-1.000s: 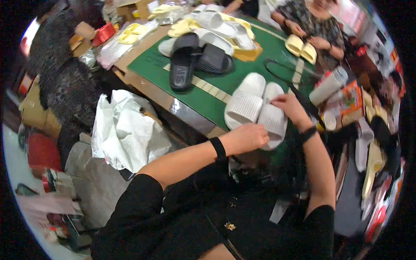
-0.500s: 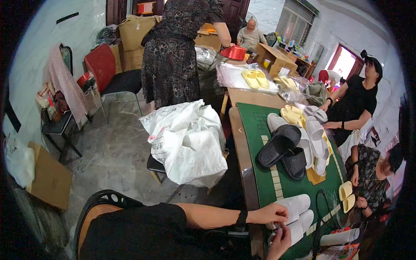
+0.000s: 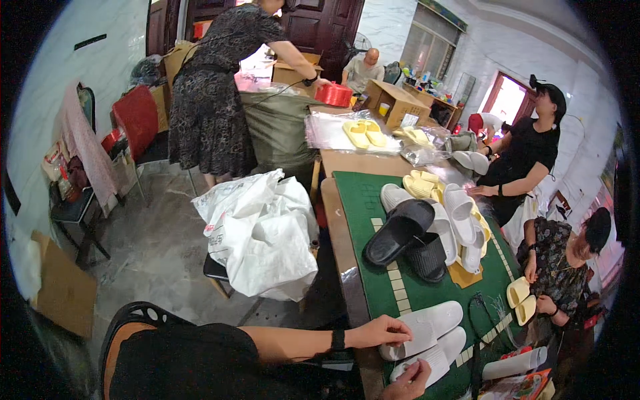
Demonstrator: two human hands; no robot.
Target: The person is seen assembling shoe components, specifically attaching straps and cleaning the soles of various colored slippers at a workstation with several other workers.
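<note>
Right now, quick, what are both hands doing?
Left hand: fingers spread, resting on the upper white slipper, not gripping.
Right hand: touching the lower white slipper; grip cannot be told.

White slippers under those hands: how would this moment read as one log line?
left hand: rests on upper white slipper | right hand: touches lower white slipper | surface: green mat | nearby: black slippers
</note>
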